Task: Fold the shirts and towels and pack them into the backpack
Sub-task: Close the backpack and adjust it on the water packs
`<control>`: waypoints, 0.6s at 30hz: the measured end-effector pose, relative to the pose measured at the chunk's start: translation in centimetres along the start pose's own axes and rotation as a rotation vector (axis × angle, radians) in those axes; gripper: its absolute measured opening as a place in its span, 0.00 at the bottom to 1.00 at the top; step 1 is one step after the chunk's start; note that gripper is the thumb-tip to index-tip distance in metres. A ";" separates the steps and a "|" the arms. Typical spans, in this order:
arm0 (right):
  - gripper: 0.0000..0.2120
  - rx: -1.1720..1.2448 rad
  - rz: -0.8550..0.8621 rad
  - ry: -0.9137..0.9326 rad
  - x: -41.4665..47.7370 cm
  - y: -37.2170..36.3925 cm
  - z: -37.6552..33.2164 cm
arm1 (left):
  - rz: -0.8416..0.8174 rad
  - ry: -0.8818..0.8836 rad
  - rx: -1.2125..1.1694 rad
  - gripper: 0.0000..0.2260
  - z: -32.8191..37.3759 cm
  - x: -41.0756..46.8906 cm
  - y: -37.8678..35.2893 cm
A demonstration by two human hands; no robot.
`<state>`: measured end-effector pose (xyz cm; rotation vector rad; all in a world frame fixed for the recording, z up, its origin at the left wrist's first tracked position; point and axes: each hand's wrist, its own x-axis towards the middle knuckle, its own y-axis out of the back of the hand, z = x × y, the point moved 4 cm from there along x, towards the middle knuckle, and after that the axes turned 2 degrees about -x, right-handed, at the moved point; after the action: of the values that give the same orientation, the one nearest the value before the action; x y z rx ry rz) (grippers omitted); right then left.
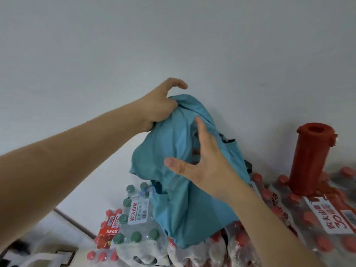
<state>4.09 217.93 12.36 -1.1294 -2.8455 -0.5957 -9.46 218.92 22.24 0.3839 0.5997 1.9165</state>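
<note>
— Two hands on it? Where's the backpack (pixel 183 218)?
— Teal, standing upright on shrink-wrapped packs of water: green-capped bottles (pixel 135 237) nearest, red-capped bottles (pixel 327 245) to the right.
— And the hands?
— Right hand (pixel 208 162) lies flat against its front, fingers straight, thumb spread. Left hand (pixel 159 106), higher, bunches the top fabric in a tight grip.
— Unzipped?
— Possibly; a dark gap shows by the right fingertips, too blurred to say.
— Behind?
— Red canister (pixel 308 160) standing on the bottles, then white wall (pixel 173 35).
</note>
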 end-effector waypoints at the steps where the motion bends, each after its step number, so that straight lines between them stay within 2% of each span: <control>1: 0.60 -0.053 -0.025 0.015 -0.7 0.3 -0.7 | 0.034 0.028 -0.129 0.21 0.5 -0.3 -0.1; 3: 0.63 -0.267 -0.015 0.011 -2.2 0.4 -1.8 | 0.105 0.040 -0.348 0.20 1.5 -1.1 -0.3; 4: 0.64 -0.374 0.050 -0.010 -2.8 0.4 -2.2 | 0.143 0.040 -0.437 0.21 1.8 -1.5 -0.4; 6: 0.61 -0.567 0.271 0.019 -3.3 0.2 -2.7 | 0.213 0.053 -0.598 0.21 2.2 -2.3 -0.5; 8: 0.52 -0.695 0.493 0.117 -3.0 0.7 -2.9 | 0.263 0.072 -0.738 0.17 2.3 -2.9 -0.2; 10: 0.40 -0.644 0.536 0.169 -1.6 2.5 -3.0 | 0.284 0.065 -0.803 0.14 2.4 -3.4 0.4; 12: 0.27 -0.415 0.408 0.189 0.4 5.1 -3.1 | 0.279 0.002 -0.749 0.13 2.2 -3.8 1.3; 14: 0.14 -0.243 0.307 0.179 2.1 7.6 -2.8 | 0.171 -0.097 -0.443 0.12 2.2 -4.3 1.9; 16: 0.09 -0.193 0.227 0.114 3.2 9.3 -1.6 | 0.112 -0.262 0.312 0.12 2.4 -4.9 1.7; 17: 0.08 -0.191 0.177 0.085 3.4 9.4 -0.9 | 0.170 -0.353 0.724 0.19 2.3 -5.4 1.3; 18: 0.08 -0.189 0.139 0.062 3.7 9.4 -0.4 | 0.230 -0.488 0.993 0.27 2.5 -5.6 0.1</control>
<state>7.60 226.45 16.47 -1.2973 -2.6772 -0.8872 -5.99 214.37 24.33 1.5466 1.1722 1.5069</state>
